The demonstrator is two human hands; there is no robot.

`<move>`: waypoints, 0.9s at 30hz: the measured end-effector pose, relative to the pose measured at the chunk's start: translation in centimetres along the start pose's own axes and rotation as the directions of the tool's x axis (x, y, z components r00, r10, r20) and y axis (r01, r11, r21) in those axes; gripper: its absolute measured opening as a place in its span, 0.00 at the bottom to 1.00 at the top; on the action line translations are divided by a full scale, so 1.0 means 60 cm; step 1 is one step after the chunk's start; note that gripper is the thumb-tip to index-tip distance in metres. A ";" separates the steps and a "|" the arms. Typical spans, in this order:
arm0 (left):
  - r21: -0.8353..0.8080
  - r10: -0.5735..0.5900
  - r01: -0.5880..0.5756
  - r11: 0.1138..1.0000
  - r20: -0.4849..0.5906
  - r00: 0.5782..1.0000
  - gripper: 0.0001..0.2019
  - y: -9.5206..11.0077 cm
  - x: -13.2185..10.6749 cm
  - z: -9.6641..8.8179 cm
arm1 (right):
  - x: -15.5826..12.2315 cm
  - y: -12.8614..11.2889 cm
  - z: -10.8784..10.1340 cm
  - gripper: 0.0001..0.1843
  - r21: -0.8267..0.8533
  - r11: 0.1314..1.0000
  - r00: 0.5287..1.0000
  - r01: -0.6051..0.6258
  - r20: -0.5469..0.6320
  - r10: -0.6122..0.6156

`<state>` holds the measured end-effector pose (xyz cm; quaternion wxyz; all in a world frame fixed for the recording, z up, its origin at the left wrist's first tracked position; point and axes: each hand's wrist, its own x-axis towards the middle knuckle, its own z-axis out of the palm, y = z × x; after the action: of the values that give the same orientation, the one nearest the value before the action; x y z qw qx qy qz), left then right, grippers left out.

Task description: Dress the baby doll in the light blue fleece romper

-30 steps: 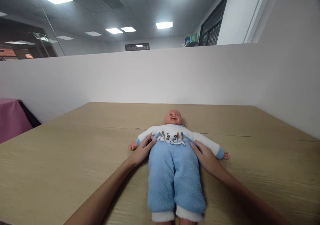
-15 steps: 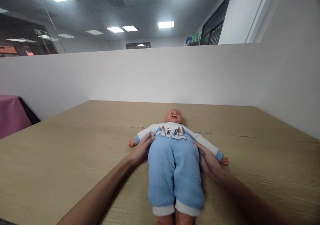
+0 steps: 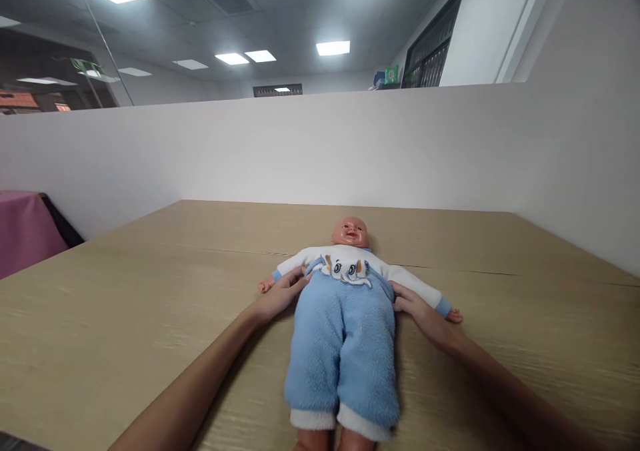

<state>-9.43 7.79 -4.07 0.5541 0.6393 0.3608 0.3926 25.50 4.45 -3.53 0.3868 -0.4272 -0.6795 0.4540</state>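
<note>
A baby doll [image 3: 351, 233] with a bald plastic head lies on its back, head toward the far side, arms spread. It wears a white long-sleeved top and fuzzy light-blue overalls [image 3: 320, 344] with white cuffs and an elephant face on the chest. My left hand [image 3: 284, 293] grips the doll's side at waist height, just below its sleeve. On the opposite side, my right hand [image 3: 411, 301] has its fingers bent against the waist of the overalls. Both thumbs are partly hidden. The doll's feet lie beyond the bottom of the head view.
The doll lies on a wide wooden table [image 3: 150, 291] with a thin seam across it. A low white partition [image 3: 320, 151] rises behind the table, and a white wall is on the right. Pink cloth [image 3: 27, 231] hangs over something dark at the far left.
The doll's legs and the lower overalls have swung slightly left. My right hand has shifted a little up along the doll's side. My left hand stays nearly in place.
</note>
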 end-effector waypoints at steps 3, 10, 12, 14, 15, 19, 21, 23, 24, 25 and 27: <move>0.060 0.015 -0.022 0.998 0.123 0.992 0.18 0.001 0.001 -0.026 | -0.012 -0.002 -0.018 0.28 -0.116 0.993 0.991 0.030 0.131 -0.015; 0.051 -0.047 0.031 0.998 0.344 0.938 0.17 0.004 -0.008 -0.050 | -0.022 0.000 -0.014 0.43 -0.291 0.941 0.967 0.173 0.232 -0.106; 0.045 -0.051 0.036 0.998 0.419 0.907 0.18 0.014 -0.011 -0.045 | -0.020 -0.002 -0.004 0.39 -0.276 0.938 0.966 0.208 0.210 -0.152; 0.042 -0.048 0.032 0.999 0.469 0.882 0.18 0.024 -0.012 -0.041 | -0.018 -0.007 0.007 0.35 -0.243 0.945 0.969 0.219 0.170 -0.180; 0.039 -0.043 0.027 0.999 0.477 0.878 0.19 0.027 -0.013 -0.039 | -0.017 -0.010 0.012 0.34 -0.227 0.950 0.971 0.214 0.153 -0.182; 0.029 -0.032 0.022 0.999 0.401 0.916 0.17 0.020 -0.012 -0.040 | -0.019 -0.016 0.024 0.34 -0.146 0.979 0.987 0.145 0.092 -0.133; 0.019 -0.045 0.041 0.999 0.344 0.938 0.16 0.011 -0.011 -0.042 | -0.017 -0.012 0.026 0.33 -0.098 0.989 0.993 0.109 0.056 -0.103; -0.019 -0.067 0.076 0.997 0.299 0.952 0.15 0.002 -0.010 -0.042 | -0.014 -0.002 0.028 0.30 -0.060 0.995 0.997 0.077 0.030 -0.075; -0.039 -0.078 0.092 0.995 0.278 0.958 0.16 -0.002 -0.009 -0.041 | -0.012 0.004 0.030 0.29 -0.036 0.998 0.998 0.061 0.022 -0.060; -0.057 -0.086 0.104 0.993 0.253 0.964 0.16 -0.005 -0.009 -0.039 | -0.010 0.010 0.033 0.29 -0.006 0.999 0.999 0.043 0.017 -0.043; -0.099 -0.086 0.106 0.989 0.189 0.978 0.18 -0.008 -0.006 -0.032 | -0.009 0.021 0.040 0.28 0.039 0.999 1.000 0.027 -0.008 -0.026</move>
<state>-11.36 8.34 -4.44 0.6372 0.6237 0.3166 0.3237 23.79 3.55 -5.48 0.4036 -0.4122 -0.6747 0.4603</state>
